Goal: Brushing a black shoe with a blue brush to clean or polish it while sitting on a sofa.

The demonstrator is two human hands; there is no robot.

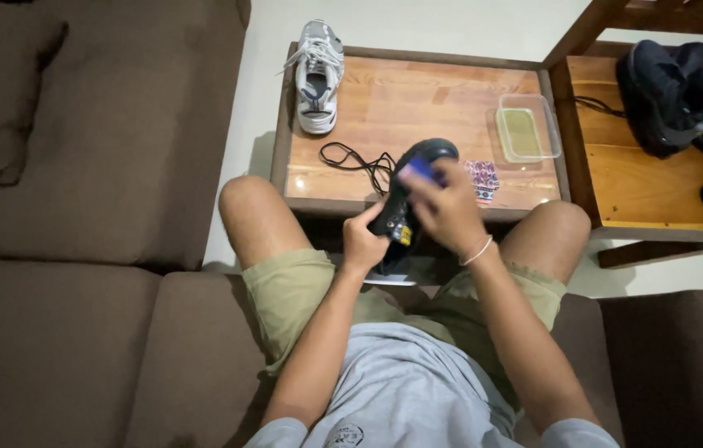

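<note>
Black is the shoe (405, 195) you hold, raised just above the near edge of the wooden counter (418, 108) and between your bare knees. Your left hand (362, 241) is clenched around its lower part, gripping it from beneath. Your right hand (447, 203) lies over the top of the shoe, fingers closed on a small blue piece (418, 168) pressed to the upper — what that piece is, you cannot tell from here. A thin white band sits on that right wrist.

Take the shoe as your mark. Just beyond it on the counter lies a loose black lace (355, 160), curled, one end running in under the shoe. Well beyond it, at the counter's far corner on your left hand's side, a white and grey sneaker (318, 75) stands with its toe toward you. Just beside the shoe on your right hand's side lies a small patterned card (482, 178), flat on the wood; past that sits a clear plastic tray (527, 129) with a greenish pad inside. Farther off on the same side, a second wooden shelf (642, 178) carries dark shoes (683, 95) — well apart from your hands. You sit on a brown sofa (77, 207).
</note>
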